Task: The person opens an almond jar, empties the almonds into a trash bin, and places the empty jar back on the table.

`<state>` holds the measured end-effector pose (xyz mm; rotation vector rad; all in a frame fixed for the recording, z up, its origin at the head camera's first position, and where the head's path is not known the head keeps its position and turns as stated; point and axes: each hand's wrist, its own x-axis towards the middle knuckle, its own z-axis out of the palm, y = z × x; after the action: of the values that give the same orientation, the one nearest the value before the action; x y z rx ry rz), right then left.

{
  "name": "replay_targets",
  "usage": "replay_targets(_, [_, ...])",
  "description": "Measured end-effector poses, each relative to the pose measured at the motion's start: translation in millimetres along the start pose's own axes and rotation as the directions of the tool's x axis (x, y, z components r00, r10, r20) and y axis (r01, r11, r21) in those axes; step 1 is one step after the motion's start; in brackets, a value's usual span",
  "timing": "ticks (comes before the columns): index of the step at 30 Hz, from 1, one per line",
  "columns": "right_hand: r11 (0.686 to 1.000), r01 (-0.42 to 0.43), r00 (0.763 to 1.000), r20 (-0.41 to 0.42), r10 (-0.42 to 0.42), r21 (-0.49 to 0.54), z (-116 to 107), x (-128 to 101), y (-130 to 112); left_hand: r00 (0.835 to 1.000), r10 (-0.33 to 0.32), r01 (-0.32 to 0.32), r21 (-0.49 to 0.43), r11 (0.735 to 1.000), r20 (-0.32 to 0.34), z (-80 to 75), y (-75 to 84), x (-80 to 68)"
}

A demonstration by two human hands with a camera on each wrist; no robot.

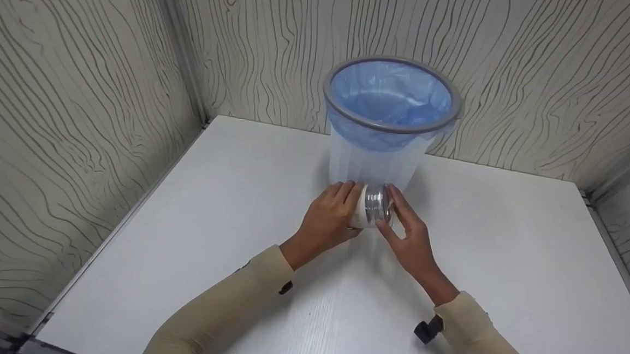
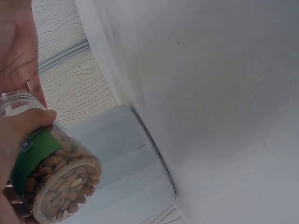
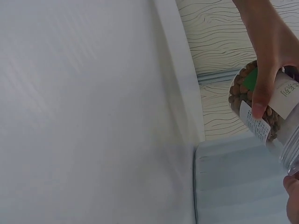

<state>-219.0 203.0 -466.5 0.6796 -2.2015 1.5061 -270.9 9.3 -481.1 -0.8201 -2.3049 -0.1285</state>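
A clear plastic jar lies on its side in the air between both hands, in front of the bin. Brown almonds show through its base and wall, beside green and white labels. My left hand grips the labelled body, thumb along one side and fingers round the other. At the mouth end, with its ridged shiny neck, the thumb and fingers of my right hand hold the rim from opposite sides. The right wrist view shows only part of that right hand, at the rim.
Behind the jar stands a whitish bin with a grey rim ring and a blue liner. It sits on a white table enclosed by wood-patterned panels. Each sleeve carries a dark wrist device.
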Motion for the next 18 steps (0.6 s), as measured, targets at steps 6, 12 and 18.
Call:
replay_targets(6, [0.998, 0.069, 0.998, 0.01, -0.069, -0.011, -2.1, -1.5, 5.2, 1.0, -0.001, 0.001, -0.003, 1.0, 0.012, 0.5, 2.0, 0.8])
replay_targets(12, [0.992, 0.112, 0.993, -0.015, -0.114, -0.058, -0.3, -3.0, 21.5, 1.0, -0.006, 0.006, -0.011, 1.0, 0.009, 1.0, 2.2, 0.6])
replay_targets(18, [0.994, -0.011, 1.0, -0.023, 0.008, -0.109, 2.9, -5.8, 37.3, 1.0, -0.011, 0.011, -0.035, 0.999, -0.002, -0.5, 1.0, 1.0])
